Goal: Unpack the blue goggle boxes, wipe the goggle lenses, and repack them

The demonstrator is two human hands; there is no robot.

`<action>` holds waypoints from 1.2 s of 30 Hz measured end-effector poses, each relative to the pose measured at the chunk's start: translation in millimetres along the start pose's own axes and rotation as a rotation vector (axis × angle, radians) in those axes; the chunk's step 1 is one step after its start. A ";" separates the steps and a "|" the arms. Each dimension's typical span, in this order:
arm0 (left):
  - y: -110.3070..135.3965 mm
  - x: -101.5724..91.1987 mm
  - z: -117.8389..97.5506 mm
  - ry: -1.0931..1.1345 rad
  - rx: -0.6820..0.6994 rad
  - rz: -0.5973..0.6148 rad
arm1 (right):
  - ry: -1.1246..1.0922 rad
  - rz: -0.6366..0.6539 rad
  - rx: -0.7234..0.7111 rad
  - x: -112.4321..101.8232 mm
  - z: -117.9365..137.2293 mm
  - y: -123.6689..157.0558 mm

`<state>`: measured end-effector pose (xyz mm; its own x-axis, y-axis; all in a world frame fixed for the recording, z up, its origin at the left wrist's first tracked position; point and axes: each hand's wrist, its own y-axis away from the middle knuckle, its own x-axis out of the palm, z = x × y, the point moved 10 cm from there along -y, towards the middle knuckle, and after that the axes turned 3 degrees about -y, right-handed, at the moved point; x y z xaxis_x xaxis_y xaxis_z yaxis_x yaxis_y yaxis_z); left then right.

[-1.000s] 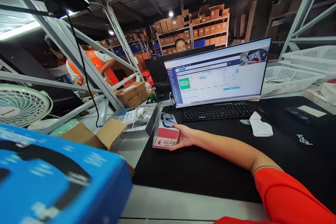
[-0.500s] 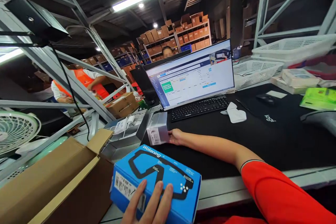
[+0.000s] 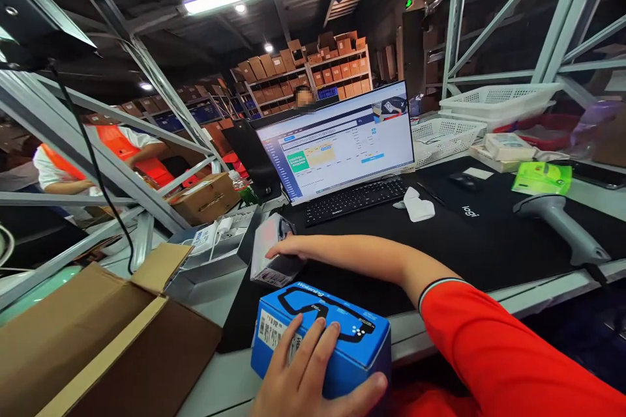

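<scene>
My left hand (image 3: 306,374) grips a blue box (image 3: 337,332) printed with a goggles outline and a barcode label; fingers lie on its top, thumb on its near side. The box rests at the front edge of the black desk mat (image 3: 489,241). My right arm in a red sleeve reaches across to the left. My right hand (image 3: 288,246) lies curled over a small grey and clear box (image 3: 268,259), which is tilted on the mat's left edge just behind the blue box.
Behind stand a monitor (image 3: 337,143) and keyboard (image 3: 355,199). An open cardboard carton (image 3: 98,332) is at the left, a grey tray (image 3: 220,244) beside it. A barcode scanner (image 3: 562,225), green packet (image 3: 540,177) and white baskets (image 3: 493,101) are at the right. A person in an orange vest (image 3: 122,150) works beyond the metal frame.
The blue box has come down and right onto the desk's front edge with my left hand on it. My right hand has shifted from the small box's side onto its top, and that box has tilted.
</scene>
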<state>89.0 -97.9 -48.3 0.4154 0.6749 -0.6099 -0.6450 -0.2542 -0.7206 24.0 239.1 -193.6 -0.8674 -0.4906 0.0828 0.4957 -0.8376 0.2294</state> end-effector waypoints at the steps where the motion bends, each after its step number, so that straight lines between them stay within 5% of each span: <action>1: 3.2 -1.2 3.5 0.001 -0.027 -0.004 | 0.034 0.037 0.036 -5.0 4.1 -4.4; 7: 16.6 6.0 24.5 -0.062 0.001 0.093 | 0.143 0.114 0.094 -56.2 33.6 -14.3; 11: 10.2 22.7 38.3 -0.134 0.128 0.169 | 0.233 0.145 0.010 -58.9 42.6 -12.9; 17: -0.1 93.3 52.8 0.091 0.085 0.634 | 0.586 -0.005 -0.177 -54.0 59.1 2.7; 20: -0.3 119.1 46.7 0.192 0.064 0.757 | 0.842 -0.039 -0.233 -39.9 62.6 16.0; 24: -3.4 128.6 39.1 0.262 0.070 0.765 | 1.152 -0.024 -0.240 -25.9 63.1 17.8; 31: -24.8 128.9 49.8 0.239 0.060 0.725 | 1.222 0.136 -0.352 -36.5 85.4 7.7; 36: -38.9 146.8 52.4 0.275 0.036 0.726 | 1.159 0.074 -0.459 -61.6 94.1 63.4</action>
<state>141.5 47.4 -92.4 0.0223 0.1506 -0.9883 -0.8352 -0.5405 -0.1012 104.8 238.8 -92.8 -0.4039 -0.2670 -0.8750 0.7130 -0.6912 -0.1182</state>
